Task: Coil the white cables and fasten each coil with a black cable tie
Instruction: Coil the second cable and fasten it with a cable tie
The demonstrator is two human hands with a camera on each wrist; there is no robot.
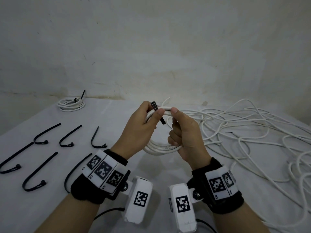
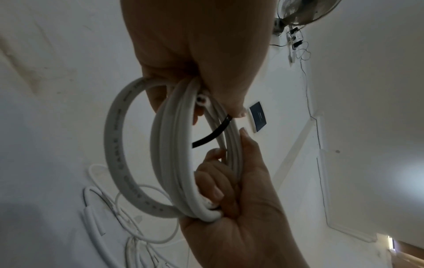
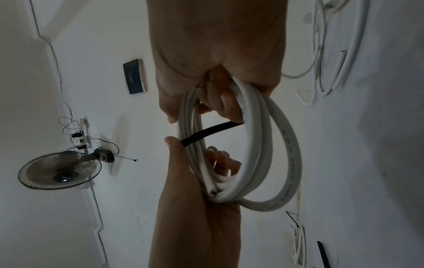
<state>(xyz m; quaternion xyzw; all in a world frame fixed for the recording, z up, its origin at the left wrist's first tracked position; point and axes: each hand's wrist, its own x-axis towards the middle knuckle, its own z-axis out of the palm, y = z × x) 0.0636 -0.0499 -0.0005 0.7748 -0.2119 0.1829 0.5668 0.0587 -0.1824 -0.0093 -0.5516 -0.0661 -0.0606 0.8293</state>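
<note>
Above the table I hold a small coil of white cable upright between both hands. My left hand grips its top left, and the thumb pins a black cable tie across the strands. The tie's square head sticks up above the fingers. My right hand grips the coil's right side, thumb on top and fingers curled through the ring. In the left wrist view the tie hangs inside the coil. The right wrist view has the tie running from my left thumb across the coil.
Several spare black ties lie bent in rows on the white table at the left. A finished, tied coil sits at the back left by the wall. A tangle of loose white cable covers the right side.
</note>
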